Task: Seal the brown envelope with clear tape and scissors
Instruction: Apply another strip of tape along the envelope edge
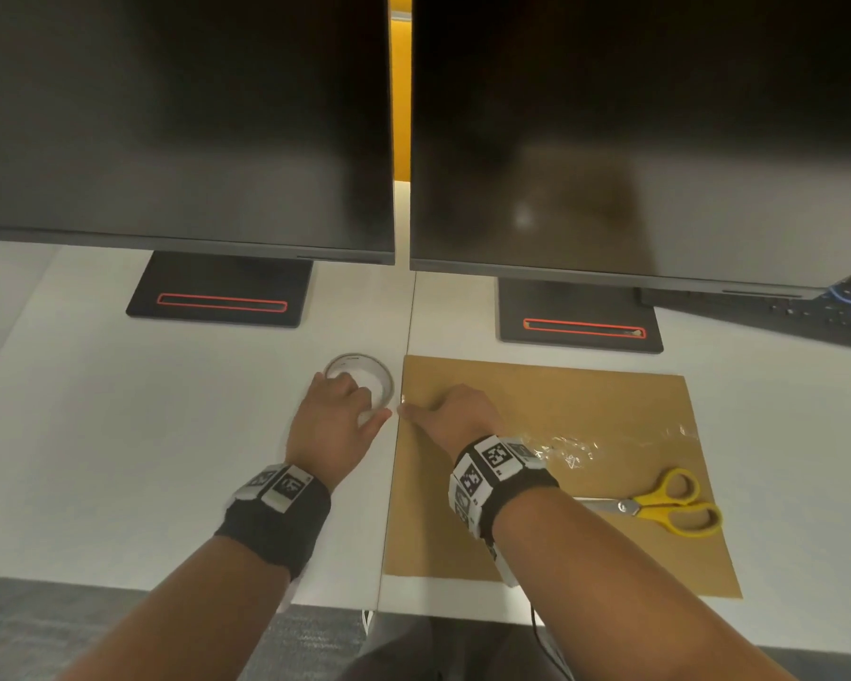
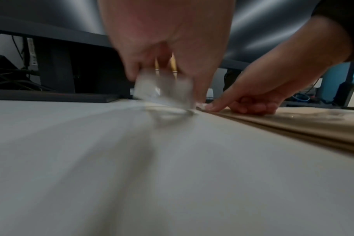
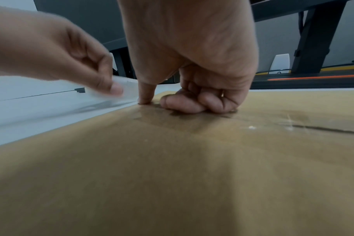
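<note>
Scissors (image 1: 659, 503) with yellow handles lie on the brown envelope (image 1: 585, 533), near right. Left hand (image 1: 332, 425) grips the tape roll (image 1: 364, 376) just left of it; right hand (image 1: 455, 415) presses tape down with its forefinger, other fingers curled. Monitors (image 1: 183, 115) loom beyond.

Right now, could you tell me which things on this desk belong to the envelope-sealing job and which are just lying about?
Part of the job:
- brown envelope
- clear tape roll, gripped by the left hand
- right hand, index finger pressing the envelope's left edge
- yellow scissors, lying on the envelope

Just lying about:
- two monitors
- keyboard
- crumpled clear film on the envelope
</note>
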Demonstrator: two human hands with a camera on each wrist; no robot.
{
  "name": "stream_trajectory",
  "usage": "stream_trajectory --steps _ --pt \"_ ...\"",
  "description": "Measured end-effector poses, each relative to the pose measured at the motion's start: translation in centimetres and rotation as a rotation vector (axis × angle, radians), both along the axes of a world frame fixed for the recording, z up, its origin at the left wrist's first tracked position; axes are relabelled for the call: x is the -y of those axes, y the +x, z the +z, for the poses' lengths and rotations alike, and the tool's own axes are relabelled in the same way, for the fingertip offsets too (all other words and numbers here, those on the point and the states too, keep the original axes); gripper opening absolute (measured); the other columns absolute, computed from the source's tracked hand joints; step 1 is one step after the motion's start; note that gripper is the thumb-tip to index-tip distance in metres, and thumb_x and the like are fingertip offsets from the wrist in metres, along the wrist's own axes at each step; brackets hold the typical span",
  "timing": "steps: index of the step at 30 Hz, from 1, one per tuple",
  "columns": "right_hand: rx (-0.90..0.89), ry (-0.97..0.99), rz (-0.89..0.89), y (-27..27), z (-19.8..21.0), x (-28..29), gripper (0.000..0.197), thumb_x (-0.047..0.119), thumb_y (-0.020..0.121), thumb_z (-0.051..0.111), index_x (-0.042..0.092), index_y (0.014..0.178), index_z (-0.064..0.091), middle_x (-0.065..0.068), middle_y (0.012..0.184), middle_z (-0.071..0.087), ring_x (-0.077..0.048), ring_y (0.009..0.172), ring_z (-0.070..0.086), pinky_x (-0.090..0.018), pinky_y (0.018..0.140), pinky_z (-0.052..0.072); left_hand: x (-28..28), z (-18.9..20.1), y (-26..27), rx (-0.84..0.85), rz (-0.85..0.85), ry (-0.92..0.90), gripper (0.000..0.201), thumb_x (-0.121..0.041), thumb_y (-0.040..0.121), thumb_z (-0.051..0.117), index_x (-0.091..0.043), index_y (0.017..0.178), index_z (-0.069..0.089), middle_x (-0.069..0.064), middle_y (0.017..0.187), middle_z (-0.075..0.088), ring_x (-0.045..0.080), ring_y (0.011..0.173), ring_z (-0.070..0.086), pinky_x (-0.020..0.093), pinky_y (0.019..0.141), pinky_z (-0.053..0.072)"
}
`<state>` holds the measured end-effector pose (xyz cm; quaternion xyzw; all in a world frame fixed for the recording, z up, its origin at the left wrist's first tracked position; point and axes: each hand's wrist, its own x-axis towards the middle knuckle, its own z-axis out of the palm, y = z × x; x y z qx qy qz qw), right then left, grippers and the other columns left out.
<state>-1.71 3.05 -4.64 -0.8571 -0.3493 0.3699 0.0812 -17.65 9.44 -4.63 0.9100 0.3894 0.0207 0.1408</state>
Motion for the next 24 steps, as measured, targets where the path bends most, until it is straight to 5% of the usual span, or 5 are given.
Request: stream_trajectory --steps 5,9,15,19,24 --pt "0.024 0.010 0.052 -0.1 0.1 0.4 0.058 0.064 0.083 0.049 0.010 0.100 0.061 -0.008 0.098 0.067 -0.020 0.073 0.052 -0.029 0.066 0.043 0.5 0.2 0.4 -0.123 0.084 -0.050 0.030 -0.036 0.093 0.054 -0.008 0.099 0.064 0.008 0.103 0.062 0.028 0.092 0.060 0.035 0.085 0.045" --pt "-0.032 0.043 0.082 0.2 0.0 0.8 0.048 0.051 0.088 0.053 0.008 0.107 0.060 -0.010 0.107 0.065 -0.026 0.096 0.061 -0.029 0.074 0.043 0.1 0.9 1.2 -0.272 0.053 -0.002 0.040 -0.045 0.092 0.050 -0.015 0.119 0.053 0.005 0.121 0.058 0.024 0.105 0.058 0.034 0.088 0.043" --pt "-0.290 0.145 0.128 2.9 0.8 3.2 0.019 0.027 0.085 0.065 0.015 0.099 0.062 -0.002 0.106 0.064 -0.019 0.099 0.058 -0.027 0.085 0.044 1.7 2.4 3.7 -0.338 -0.076 -0.058 0.062 -0.040 0.090 0.052 -0.024 0.144 0.027 0.010 0.154 0.022 0.028 0.138 0.031 0.046 0.114 0.021" --pt "-0.116 0.143 0.218 6.7 2.0 5.8 0.009 0.019 0.083 0.062 0.019 0.092 0.065 -0.001 0.097 0.064 -0.021 0.095 0.061 -0.029 0.089 0.048 4.0 3.0 6.8 -0.455 -0.227 -0.176 0.063 -0.033 0.095 0.047 -0.029 0.150 0.016 0.011 0.161 0.000 0.028 0.147 0.009 0.050 0.118 0.010" --pt "0.138 0.042 0.296 11.9 2.8 9.1 0.022 0.012 0.084 0.053 0.018 0.102 0.066 -0.003 0.096 0.044 -0.027 0.097 0.059 -0.031 0.083 0.047 7.2 2.6 10.9 -0.523 -0.374 -0.208 0.060 -0.023 0.098 0.040 -0.035 0.150 0.012 0.010 0.160 -0.007 0.031 0.146 0.009 0.050 0.116 0.016"
